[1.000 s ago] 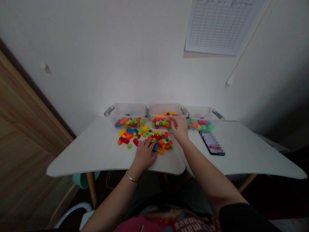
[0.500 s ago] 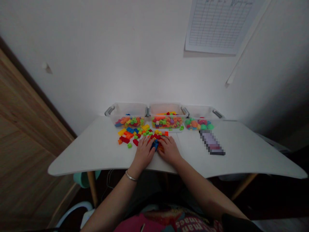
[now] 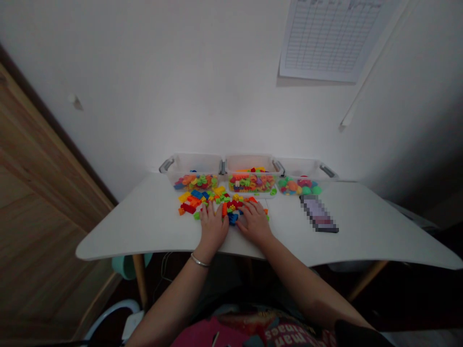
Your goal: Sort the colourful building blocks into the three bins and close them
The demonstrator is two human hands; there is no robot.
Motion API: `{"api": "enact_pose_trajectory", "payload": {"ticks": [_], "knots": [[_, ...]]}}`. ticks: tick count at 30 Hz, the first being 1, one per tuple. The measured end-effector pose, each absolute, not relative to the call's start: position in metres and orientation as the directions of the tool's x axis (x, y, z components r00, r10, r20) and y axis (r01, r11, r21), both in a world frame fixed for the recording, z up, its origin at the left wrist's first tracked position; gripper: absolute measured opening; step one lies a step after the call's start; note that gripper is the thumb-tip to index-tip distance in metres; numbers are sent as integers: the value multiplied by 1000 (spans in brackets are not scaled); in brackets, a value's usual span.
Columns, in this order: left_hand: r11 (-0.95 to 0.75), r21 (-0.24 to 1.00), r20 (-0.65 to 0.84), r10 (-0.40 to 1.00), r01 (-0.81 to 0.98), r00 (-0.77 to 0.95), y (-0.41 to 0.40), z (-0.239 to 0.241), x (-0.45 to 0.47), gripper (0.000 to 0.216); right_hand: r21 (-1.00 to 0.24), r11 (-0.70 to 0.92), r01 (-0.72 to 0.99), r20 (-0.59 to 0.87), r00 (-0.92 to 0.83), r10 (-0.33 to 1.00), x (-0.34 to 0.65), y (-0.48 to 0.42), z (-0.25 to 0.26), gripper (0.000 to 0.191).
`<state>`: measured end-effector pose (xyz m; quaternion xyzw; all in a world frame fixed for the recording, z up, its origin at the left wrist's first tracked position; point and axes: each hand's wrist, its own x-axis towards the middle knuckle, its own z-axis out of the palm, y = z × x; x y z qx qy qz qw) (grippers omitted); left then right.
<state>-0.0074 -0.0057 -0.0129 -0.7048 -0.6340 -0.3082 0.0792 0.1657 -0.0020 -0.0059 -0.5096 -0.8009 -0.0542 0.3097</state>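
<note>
Loose plastic building bricks in several colours lie in a spread pile on the white table (image 3: pixel 119 226). My left hand (image 3: pixel 213 225) rests open on the pile's near side, its fingers stretched out over bricks. My right hand (image 3: pixel 254 222) lies open to the right of it, also with fingers spread over bricks. Between the two hands sit a blue brick (image 3: pixel 233 218) and an orange brick (image 3: pixel 224 209). Red bricks (image 3: pixel 234 205) show just beyond them. To the left of my left hand are a dark red brick (image 3: pixel 188 208) and a blue one (image 3: pixel 196 194). What lies under my palms is hidden.
Three clear bins stand along the wall: the left bin (image 3: pixel 197 163) and middle bin (image 3: pixel 249 163) hold small coloured pieces, the right bin (image 3: pixel 302 166) round ones. A blurred-out phone (image 3: pixel 319 213) lies at right. A printed sheet (image 3: pixel 323 41) hangs above.
My hands have moved apart, the left one slightly left and nearer me. More bricks show between them, and some green and orange ones now show beside my right hand.
</note>
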Motion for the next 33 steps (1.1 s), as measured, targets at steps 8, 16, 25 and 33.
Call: {"api": "enact_pose_trajectory", "payload": {"ticks": [8,16,25,33], "knots": [[-383,310,512,839,870,186,3,-27,11,39,-240,465,852,557,-272,785,163,-2,-6,42],[-251,289,510,857,924,73,-6,14,-14,44,-255,461,850,550,-265,792,163,-5,-2,42],[177,250,260,935,952,-242,43,29,-89,62,-237,529,815,521,-353,777,163,-8,2,47],[127,184,181,970,975,-161,52,21,-90,59,-71,721,690,454,-621,639,159,-12,7,52]]}}
